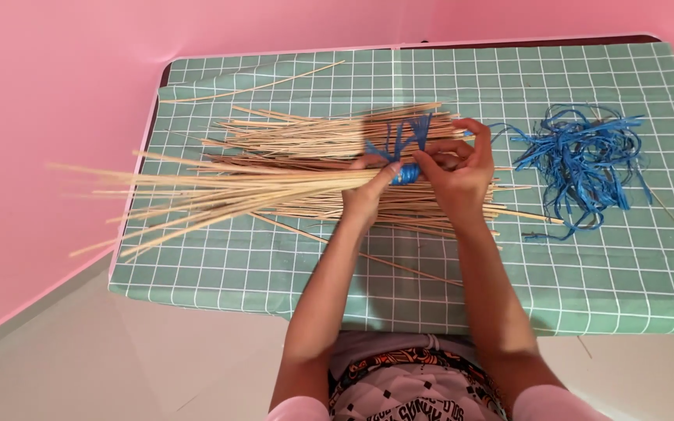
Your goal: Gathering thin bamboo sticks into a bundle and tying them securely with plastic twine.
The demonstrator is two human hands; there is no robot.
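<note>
I grip the sticks [220,195] with my left hand [368,187]; right hand [455,168] pinches the blue cord [404,152], which I judge wants steady tension.

Two hands [419,175] — one tied stick bundle [220,195], one loose stick pile [306,140], one blue string tangle [579,160].

The near strip of the table [399,300] between the 2 forearms and the front edge lies bare, save 1 stray stick crossing it. The loose pile of thin sticks [306,144] fills the middle, and the bound bundle [220,195] fans out past the left edge, barring that side. At right, a tangle of blue plastic strips [579,160] sits apart from the pile, with an open gap between them. The far right corner is open; a pink wall [56,101] closes the left and back.
</note>
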